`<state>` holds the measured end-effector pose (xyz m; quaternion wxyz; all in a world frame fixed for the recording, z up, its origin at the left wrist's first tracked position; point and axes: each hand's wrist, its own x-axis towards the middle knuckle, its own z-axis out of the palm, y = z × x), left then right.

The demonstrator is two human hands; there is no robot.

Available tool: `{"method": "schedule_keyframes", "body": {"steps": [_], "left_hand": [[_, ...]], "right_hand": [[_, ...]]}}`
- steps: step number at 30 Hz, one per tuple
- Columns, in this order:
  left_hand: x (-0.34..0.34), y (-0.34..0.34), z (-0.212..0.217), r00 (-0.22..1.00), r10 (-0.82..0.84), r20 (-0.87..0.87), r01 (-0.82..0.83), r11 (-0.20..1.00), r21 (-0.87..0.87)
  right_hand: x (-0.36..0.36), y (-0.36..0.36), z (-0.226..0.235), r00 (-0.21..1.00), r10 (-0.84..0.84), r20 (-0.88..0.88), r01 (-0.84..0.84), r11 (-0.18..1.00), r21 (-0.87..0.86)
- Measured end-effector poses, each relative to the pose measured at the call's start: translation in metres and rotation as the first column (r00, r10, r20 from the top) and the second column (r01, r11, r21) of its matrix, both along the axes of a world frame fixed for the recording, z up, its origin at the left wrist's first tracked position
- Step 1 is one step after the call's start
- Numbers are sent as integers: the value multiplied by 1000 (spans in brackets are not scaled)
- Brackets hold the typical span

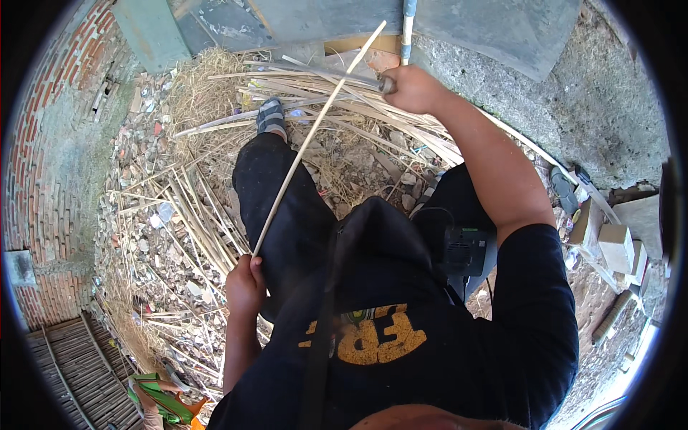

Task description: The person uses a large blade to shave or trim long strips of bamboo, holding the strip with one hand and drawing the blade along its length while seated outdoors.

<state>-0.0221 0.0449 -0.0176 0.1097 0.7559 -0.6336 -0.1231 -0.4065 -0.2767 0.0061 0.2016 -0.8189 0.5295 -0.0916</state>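
Observation:
My left hand [245, 285] is closed round the lower end of a long, pale bamboo strip [309, 136]. The strip slants up across my left leg, its far end rising toward the grey panels. In a fist, my right hand [417, 89] grips what looks like a long-bladed knife [388, 84]. Its round grey-brown collar shows beside the thumb, and a thin greyish blade seems to run left, across or behind the strip. Against the strips lying behind it, the blade's outline is hard to make out. Whether blade and strip touch, I cannot tell.
Split bamboo strips [204, 208] lie heaped on rubble to the left, with more beyond my feet. Dry fibre shavings [208, 89] are piled far left. A brick wall [43, 179] bounds the left side, a rough grey wall [573, 107] the right. Pale blocks [615, 244] stand at right.

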Motion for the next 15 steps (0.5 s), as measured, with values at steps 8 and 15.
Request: {"method": "schedule_keyframes", "body": {"steps": [8,15], "left_hand": [[-8,-3,-6,1000,17,-6,-17,999,29],[2,2,-6,994,30,-102,-24,998,60]], "right_hand": [[19,19,-11,989,135,-61,-137,990,-24],[27,24,-3,974,210,-89,-215,975,-51]]}}
